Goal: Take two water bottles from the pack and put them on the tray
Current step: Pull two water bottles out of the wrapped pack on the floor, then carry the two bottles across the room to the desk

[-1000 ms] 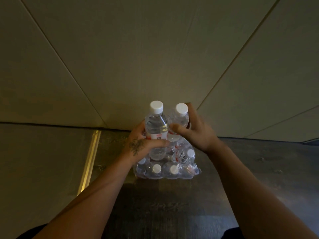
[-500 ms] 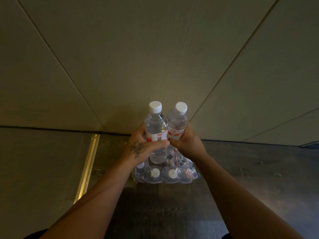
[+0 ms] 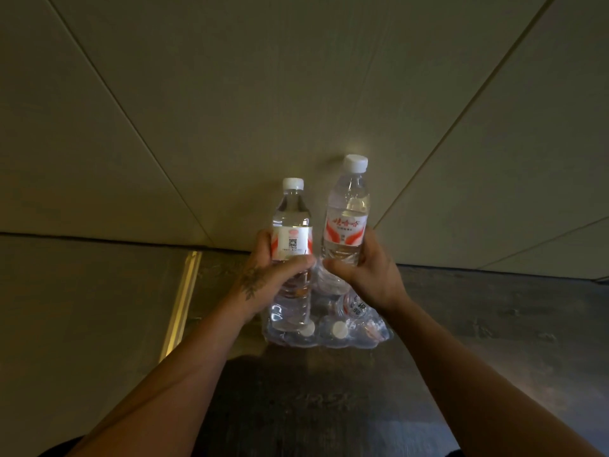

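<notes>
My left hand (image 3: 263,282) grips a clear water bottle (image 3: 291,225) with a white cap and a red-and-white label, held upright above the pack. My right hand (image 3: 369,275) grips a second water bottle (image 3: 347,219) of the same kind, lifted a little higher and slightly to the right. Below both hands, the plastic-wrapped pack of bottles (image 3: 356,328) rests on the dark floor, with white caps showing through the wrap. No tray is in view.
A pale panelled wall (image 3: 296,94) rises right behind the pack. A brass-coloured strip (image 3: 183,298) runs along the floor on the left, dividing a lighter floor area from the dark wood-look floor (image 3: 494,324).
Both bottles have risen out of the pack. The right bottle has come up higher and moved apart from the left one.
</notes>
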`<state>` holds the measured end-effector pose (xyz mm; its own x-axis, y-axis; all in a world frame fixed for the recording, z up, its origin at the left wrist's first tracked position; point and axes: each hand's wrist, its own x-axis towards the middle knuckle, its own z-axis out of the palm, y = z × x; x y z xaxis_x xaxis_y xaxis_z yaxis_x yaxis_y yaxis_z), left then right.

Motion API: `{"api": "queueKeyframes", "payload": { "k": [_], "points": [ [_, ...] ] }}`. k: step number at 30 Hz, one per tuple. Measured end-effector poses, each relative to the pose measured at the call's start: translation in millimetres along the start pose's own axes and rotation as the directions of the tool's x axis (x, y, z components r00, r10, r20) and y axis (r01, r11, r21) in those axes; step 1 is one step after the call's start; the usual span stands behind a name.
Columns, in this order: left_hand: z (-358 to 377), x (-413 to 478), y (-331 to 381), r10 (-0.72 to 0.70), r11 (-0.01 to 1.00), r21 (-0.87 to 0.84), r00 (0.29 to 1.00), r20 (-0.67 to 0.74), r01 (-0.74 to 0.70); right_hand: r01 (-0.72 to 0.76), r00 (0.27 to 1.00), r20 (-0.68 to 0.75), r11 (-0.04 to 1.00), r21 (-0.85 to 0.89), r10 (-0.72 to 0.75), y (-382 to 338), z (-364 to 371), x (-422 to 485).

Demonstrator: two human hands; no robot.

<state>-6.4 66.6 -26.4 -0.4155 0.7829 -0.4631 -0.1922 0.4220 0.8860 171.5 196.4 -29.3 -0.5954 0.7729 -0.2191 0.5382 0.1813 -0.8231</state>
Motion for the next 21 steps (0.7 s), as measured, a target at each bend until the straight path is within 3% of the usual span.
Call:
{"api": "queueKeyframes", "payload": {
  "k": [6, 12, 21],
  "points": [
    [-11, -7, -3, -0.016, 1.0, 0.007, 1.0, 0.003, 0.016, -0.008, 0.999, 0.044, 0.996, 0.09, 0.004, -1, 7, -17],
    [-20, -30, 13, -0.005, 1.0, -0.028, 1.0, 0.009, 0.005, -0.126, 0.99, 0.097, 0.955, 0.269, 0.104, -17, 5, -43],
    [-27, -92, 82, -0.081, 0.994, -0.073, 0.994, -0.075, 0.076, -0.194, 0.979, 0.129, 0.916, 0.351, 0.158, -80, -42, -76]
  ]
}}
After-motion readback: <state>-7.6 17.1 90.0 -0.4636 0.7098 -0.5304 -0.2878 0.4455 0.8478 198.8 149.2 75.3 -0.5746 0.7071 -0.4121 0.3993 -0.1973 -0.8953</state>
